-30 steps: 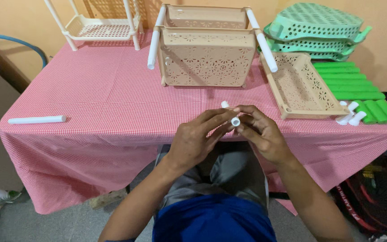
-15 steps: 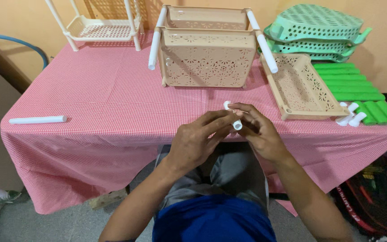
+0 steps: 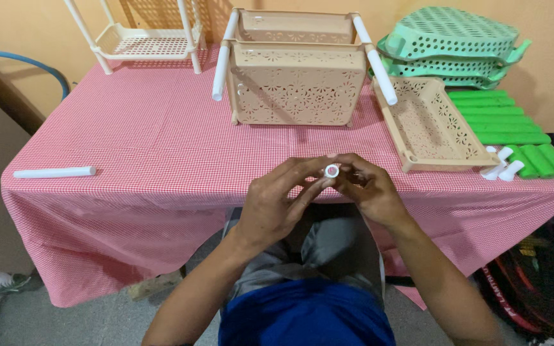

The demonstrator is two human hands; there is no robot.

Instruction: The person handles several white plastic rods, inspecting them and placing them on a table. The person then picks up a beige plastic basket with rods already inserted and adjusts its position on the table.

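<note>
**Short white tube held between both hands at the worktop's near edge**

A short white plastic tube (image 3: 332,170) is pinched between the fingertips of the left hand (image 3: 276,204) and the right hand (image 3: 370,191), its open round end turned toward the camera. Both grips are narrow and closed on the tube, which is kept in the air just above the near edge of the worktop (image 3: 149,147) (covered with a red-and-white checked cloth), about midway along that edge.

Near the far edge, at the middle, a beige perforated plastic rack (image 3: 292,80) is seen, with long white tubes fitted at its corners. Just to its right, a loose beige perforated tray (image 3: 432,128) is laid tilted. A stack of pale green perforated trays (image 3: 453,41) is set at the far right corner, and a row of green plastic tubes (image 3: 508,125) is laid along the right edge. A few short white connector tubes (image 3: 503,168) are gathered near the right end of the near edge. A long white tube (image 3: 54,172) is laid alone near the left edge, and a cream rack (image 3: 139,35) is stood at the far left corner.
</note>
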